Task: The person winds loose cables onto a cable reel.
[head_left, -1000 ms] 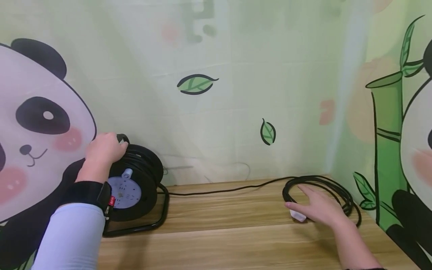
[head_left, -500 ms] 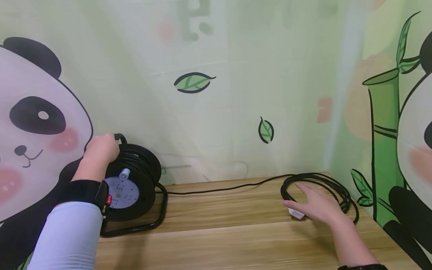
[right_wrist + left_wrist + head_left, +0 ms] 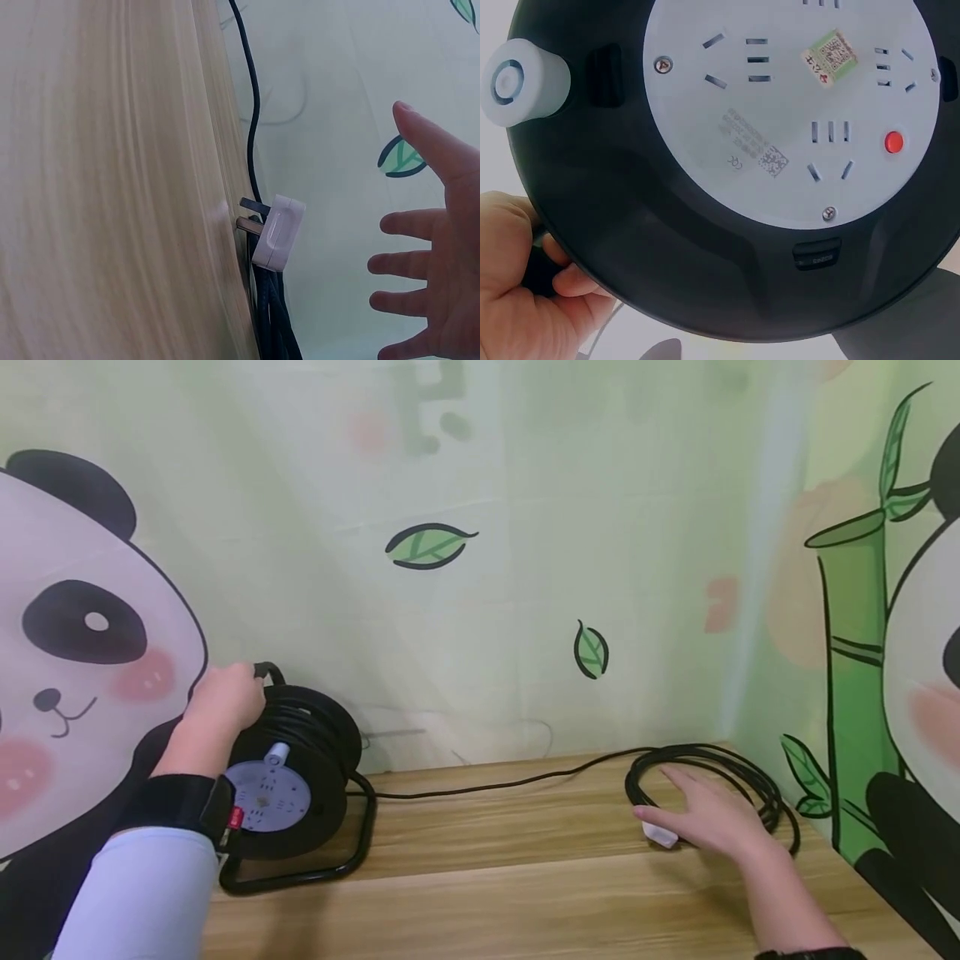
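Note:
A black cable reel with a pale round socket panel stands on a tubular frame at the left. My left hand grips the handle at its top, fingers curled round it in the left wrist view. A pale knob sticks out from the reel's face. At the right, a loose coil of black cable lies on the table with a white plug at its near left side. My right hand hovers over the coil, fingers spread and holding nothing; in the right wrist view it is apart from the plug.
A single run of black cable crosses the wooden tabletop from reel to coil. Behind stands a pale green printed backdrop with pandas and leaves; it turns a corner at the right, close to the coil.
My left hand has shifted slightly left along the handle, and its thumb is no longer visible in the head view. The right hand, coil and plug stay essentially in place while the view shifts slightly.

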`<state>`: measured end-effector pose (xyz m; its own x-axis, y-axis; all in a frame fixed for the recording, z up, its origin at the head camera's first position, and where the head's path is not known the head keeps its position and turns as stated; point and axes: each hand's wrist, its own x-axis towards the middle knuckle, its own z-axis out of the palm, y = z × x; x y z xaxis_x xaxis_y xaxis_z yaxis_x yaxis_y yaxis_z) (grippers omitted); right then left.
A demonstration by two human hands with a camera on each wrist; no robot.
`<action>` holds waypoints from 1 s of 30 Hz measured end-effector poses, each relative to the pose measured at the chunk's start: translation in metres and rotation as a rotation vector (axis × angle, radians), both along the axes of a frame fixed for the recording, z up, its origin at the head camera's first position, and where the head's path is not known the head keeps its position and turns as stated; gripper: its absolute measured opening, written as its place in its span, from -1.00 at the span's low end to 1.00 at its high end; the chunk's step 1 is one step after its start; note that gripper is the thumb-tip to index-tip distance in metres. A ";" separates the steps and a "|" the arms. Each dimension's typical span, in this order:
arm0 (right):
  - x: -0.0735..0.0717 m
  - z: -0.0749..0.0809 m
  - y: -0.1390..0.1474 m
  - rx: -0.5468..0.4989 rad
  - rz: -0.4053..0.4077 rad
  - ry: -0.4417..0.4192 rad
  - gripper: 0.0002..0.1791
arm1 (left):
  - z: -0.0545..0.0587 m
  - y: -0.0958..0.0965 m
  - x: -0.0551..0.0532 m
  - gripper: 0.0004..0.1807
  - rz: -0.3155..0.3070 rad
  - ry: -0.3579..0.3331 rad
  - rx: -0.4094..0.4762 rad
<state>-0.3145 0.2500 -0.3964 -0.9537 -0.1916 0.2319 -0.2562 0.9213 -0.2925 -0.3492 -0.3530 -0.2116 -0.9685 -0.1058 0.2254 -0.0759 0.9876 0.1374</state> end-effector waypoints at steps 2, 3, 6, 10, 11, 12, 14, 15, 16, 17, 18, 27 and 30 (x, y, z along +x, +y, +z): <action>0.000 0.000 0.000 0.002 0.005 0.006 0.14 | 0.000 0.001 0.004 -0.59 -0.016 0.007 -0.016; 0.000 0.000 -0.001 0.001 0.005 0.006 0.14 | -0.001 0.002 0.006 -0.59 -0.021 0.009 -0.022; -0.001 0.000 -0.001 0.003 0.006 0.008 0.16 | -0.002 0.003 0.012 -0.59 -0.043 0.019 -0.034; -0.001 0.000 0.000 0.005 0.000 0.002 0.16 | -0.002 0.006 0.019 -0.56 -0.076 0.027 -0.045; -0.001 0.000 0.000 0.006 -0.001 -0.001 0.16 | -0.002 0.008 0.021 -0.55 -0.083 0.027 -0.049; 0.000 0.000 0.001 0.006 -0.002 -0.003 0.16 | -0.002 0.009 0.023 -0.54 -0.090 0.024 -0.050; 0.000 0.000 0.002 0.006 -0.006 -0.010 0.16 | -0.002 0.012 0.027 -0.52 -0.102 0.024 -0.059; 0.000 0.000 0.003 0.006 -0.007 -0.012 0.16 | -0.002 0.014 0.029 -0.51 -0.104 0.022 -0.059; 0.000 0.000 0.003 0.006 -0.009 -0.015 0.16 | -0.002 0.015 0.031 -0.51 -0.105 0.018 -0.056; 0.001 0.000 0.003 0.006 -0.009 -0.016 0.16 | -0.002 0.016 0.033 -0.50 -0.104 0.014 -0.052; 0.000 0.000 0.003 0.006 -0.010 -0.017 0.16 | -0.003 0.017 0.034 -0.50 -0.104 0.013 -0.050; 0.001 -0.002 0.006 0.009 -0.014 -0.032 0.17 | -0.007 0.026 0.053 -0.57 -0.124 0.069 -0.055; 0.001 -0.002 0.007 0.005 -0.014 -0.034 0.18 | -0.008 0.030 0.061 -0.56 -0.122 0.073 -0.053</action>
